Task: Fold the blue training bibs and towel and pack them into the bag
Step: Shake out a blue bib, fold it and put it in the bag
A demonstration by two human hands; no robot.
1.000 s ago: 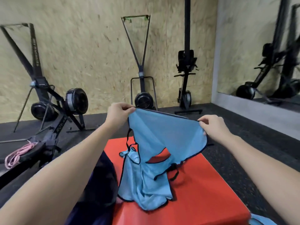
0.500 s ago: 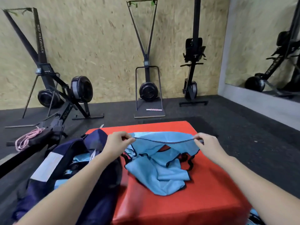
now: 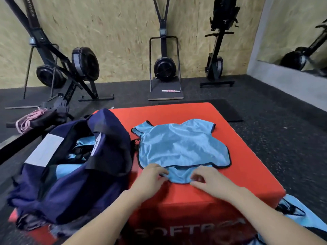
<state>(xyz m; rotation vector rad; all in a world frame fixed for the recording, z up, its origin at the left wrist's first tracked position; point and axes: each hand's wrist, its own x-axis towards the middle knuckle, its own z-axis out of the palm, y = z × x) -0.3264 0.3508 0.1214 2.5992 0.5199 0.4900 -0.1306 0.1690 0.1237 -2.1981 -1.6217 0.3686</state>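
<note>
Now: bib (image 3: 180, 147) flat on red box (image 3: 238, 174), spread mid-top, black trim round edges, near edge doubled over a second blue layer poking out twd camera. Left hand (image 3: 150, 179) at near-left edge of bib, fingers curled onto cloth, appears to pinch hem; grip partly blurred. Right hand (image 3: 210, 181) at near-right edge, fingers bent down on the blue layer, looks like pinching too, can't tell for sure. Hands close together, not touching.

Navy bag (image 3: 74, 165) just left of bib, slumped on box's left side, mouth open, blue cloth w/ black trim visible inside, white label patches on it. More blue fabric (image 3: 300, 214) hanging/lying off box's right near corner, low in frame. White lettering on box front, partly hidden by arms.

Behind: rower (image 3: 70, 68) at left w/ pink band (image 3: 28, 119) draped on it, ski-type machine (image 3: 164, 66) centre by chipboard wall, another upright machine (image 3: 219, 50) right. Dark rubber floor (image 3: 283, 129).
</note>
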